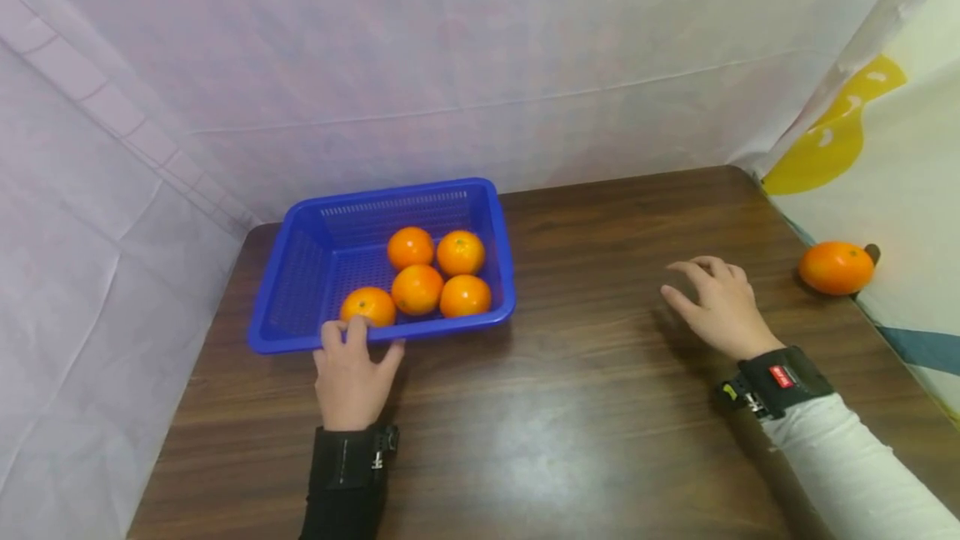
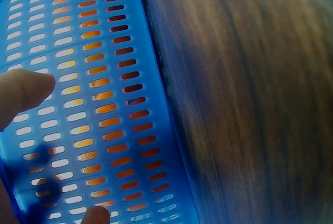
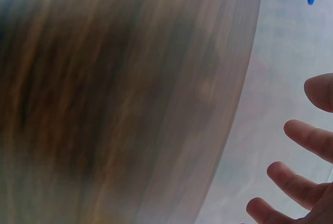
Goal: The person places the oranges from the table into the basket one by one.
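A blue plastic basket [image 1: 300,273] with slotted walls stands at the left of the wooden table. Several oranges [image 1: 417,289] lie inside, mostly toward its right half. At the near rim, my left hand [image 1: 352,377] grips the basket, fingers over the edge beside the nearest orange [image 1: 369,307]. In the left wrist view, the thumb [image 2: 26,96] shows against the slotted wall. My right hand [image 1: 720,307] is over the right part of the table, fingers spread and loosely bent, holding nothing. Another orange [image 1: 836,267] sits farther right, by the table's edge.
The wooden table [image 1: 585,415] extends between the two hands. A pale wall covering [image 1: 480,65] hangs behind it. At the right side hangs a white cloth with a yellow shape [image 1: 825,148], close to the lone orange.
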Tool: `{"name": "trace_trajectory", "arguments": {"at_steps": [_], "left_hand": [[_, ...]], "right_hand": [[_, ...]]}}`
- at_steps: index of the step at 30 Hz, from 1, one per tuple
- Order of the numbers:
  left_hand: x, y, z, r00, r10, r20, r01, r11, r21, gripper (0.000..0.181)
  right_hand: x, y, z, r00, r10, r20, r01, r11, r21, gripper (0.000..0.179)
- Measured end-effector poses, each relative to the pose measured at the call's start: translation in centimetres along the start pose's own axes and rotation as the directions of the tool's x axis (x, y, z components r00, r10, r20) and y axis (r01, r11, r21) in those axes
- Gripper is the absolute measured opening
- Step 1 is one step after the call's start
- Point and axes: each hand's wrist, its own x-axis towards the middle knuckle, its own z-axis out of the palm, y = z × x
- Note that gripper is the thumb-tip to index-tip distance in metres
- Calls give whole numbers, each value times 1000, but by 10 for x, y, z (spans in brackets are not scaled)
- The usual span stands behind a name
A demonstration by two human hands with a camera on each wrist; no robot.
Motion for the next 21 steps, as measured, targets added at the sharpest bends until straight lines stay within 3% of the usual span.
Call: {"name": "trace_trajectory", "arguments": {"at_steps": [21], "left_hand": [[0, -1, 1, 1000, 4, -11, -5, 1000, -6, 47]], "right_hand": [[-9, 38, -19, 996, 77, -36, -78, 997, -23, 46]]}}
